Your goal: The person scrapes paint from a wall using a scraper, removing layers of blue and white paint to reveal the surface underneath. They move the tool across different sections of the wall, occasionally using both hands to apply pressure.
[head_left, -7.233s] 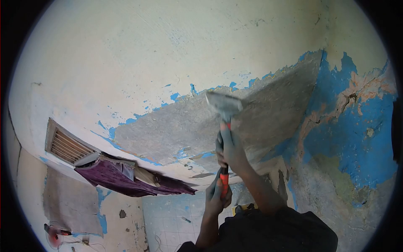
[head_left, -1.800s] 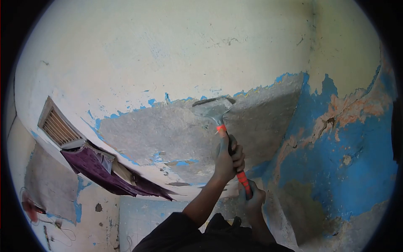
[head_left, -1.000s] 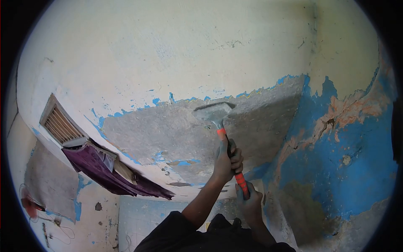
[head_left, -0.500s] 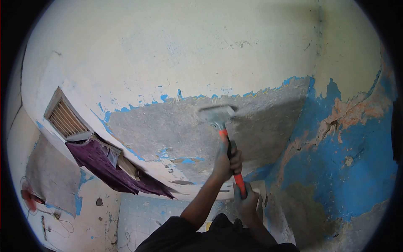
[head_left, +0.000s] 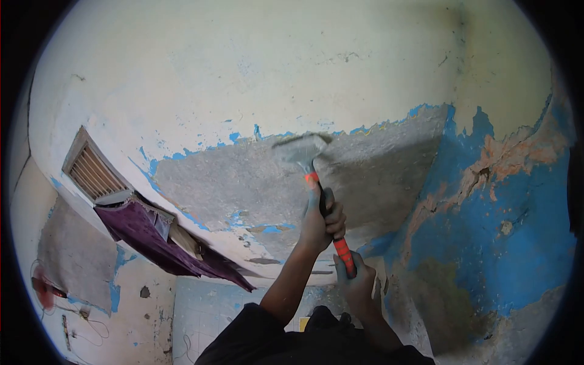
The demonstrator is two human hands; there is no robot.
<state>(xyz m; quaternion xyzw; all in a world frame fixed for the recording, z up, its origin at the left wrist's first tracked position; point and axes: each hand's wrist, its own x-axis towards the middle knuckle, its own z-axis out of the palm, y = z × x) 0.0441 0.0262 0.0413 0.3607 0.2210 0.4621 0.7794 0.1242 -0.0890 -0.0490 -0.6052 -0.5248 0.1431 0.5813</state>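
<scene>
A long-handled scraper (head_left: 303, 150) with a wide metal head and a red and black handle reaches up to the wall. Its blade lies right at the ragged edge between pale paint (head_left: 261, 67) and bare grey plaster (head_left: 213, 185). My left hand (head_left: 322, 220) is wrapped round the upper handle, with the thumb along it below the head. Lower down, my right hand (head_left: 356, 281) grips the red end of the handle. Bits of blue paint show along the edge of the pale coat.
A purple cloth (head_left: 152, 234) hangs on the left below a slatted vent (head_left: 94, 167). To the right, the adjoining wall has blue paint (head_left: 499, 237) with a crumbling crack (head_left: 483, 173). At lower left are a red fan (head_left: 44, 289) and loose wires (head_left: 91, 325).
Both hands have pushed the scraper up and slightly left; its blade has gone from the bare plaster to the paint edge. The grip is unchanged.
</scene>
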